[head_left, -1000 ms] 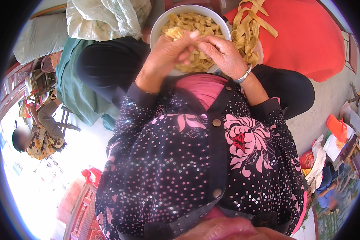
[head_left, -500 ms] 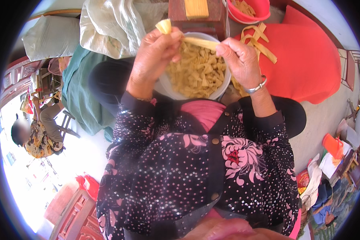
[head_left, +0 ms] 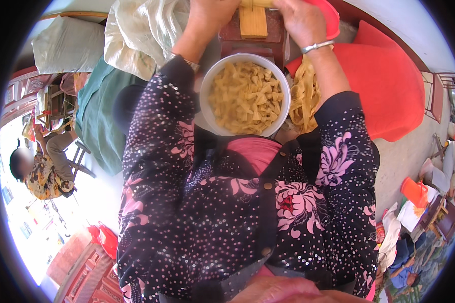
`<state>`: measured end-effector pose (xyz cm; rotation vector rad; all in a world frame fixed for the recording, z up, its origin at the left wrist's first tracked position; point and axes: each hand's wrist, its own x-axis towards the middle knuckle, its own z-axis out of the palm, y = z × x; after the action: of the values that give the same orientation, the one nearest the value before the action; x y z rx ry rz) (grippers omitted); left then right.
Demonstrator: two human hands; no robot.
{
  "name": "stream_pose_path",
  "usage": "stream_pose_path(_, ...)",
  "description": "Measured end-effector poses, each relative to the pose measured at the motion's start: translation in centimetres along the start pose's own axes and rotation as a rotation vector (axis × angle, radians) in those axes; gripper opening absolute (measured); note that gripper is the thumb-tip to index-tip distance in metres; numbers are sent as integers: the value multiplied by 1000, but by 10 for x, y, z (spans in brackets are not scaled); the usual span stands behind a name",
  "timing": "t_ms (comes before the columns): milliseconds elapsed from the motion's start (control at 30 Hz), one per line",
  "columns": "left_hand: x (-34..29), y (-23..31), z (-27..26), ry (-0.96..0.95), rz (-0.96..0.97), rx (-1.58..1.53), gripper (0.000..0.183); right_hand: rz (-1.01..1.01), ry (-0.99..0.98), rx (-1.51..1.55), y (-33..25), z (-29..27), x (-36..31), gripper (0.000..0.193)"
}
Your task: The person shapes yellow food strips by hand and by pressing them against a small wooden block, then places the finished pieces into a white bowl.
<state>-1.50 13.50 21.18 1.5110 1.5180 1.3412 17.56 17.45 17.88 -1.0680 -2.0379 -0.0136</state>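
Note:
Both my hands are at the top edge of the view, over a small wooden block on a dark red stool. A flat yellow strip runs between them across the block's far end. My left hand closes on the strip's left part, its fingertips partly cut off by the view's edge. My right hand, with a silver bangle at the wrist, pinches the right part. Nearer me stands a white bucket full of folded yellow pieces. Long loose strips hang beside it.
A red cloth covers something on the right. A pink-red basin shows behind my right hand. Pale plastic sacks and a green cloth lie left. A person sits farther left. An orange container stands far right.
Both hands have moved away from me, from above the bucket to the wooden block on the stool, carrying the yellow strip. Strips that lay on the red cloth no longer show there.

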Motion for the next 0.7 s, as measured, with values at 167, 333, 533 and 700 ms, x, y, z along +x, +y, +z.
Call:
stream_pose_path(167, -38, -1, -23, -93, -208, 85, 28, 353, -117, 462, -4, -29, -52, 26)
stream_pose_path(333, -117, -13, -35, -372, -436, 94, 32, 474, -246, 809, -44, -55, -89, 27)
stream_pose_path(533, -189, -42, -2, -579, -848, -571, 40, 392, -508, 946, -119, -67, -118, 16)
stream_pose_path(700, -200, -49, 30, -720, -1051, -908, 49, 194, -464, 1173, -157, -39, -173, 28)
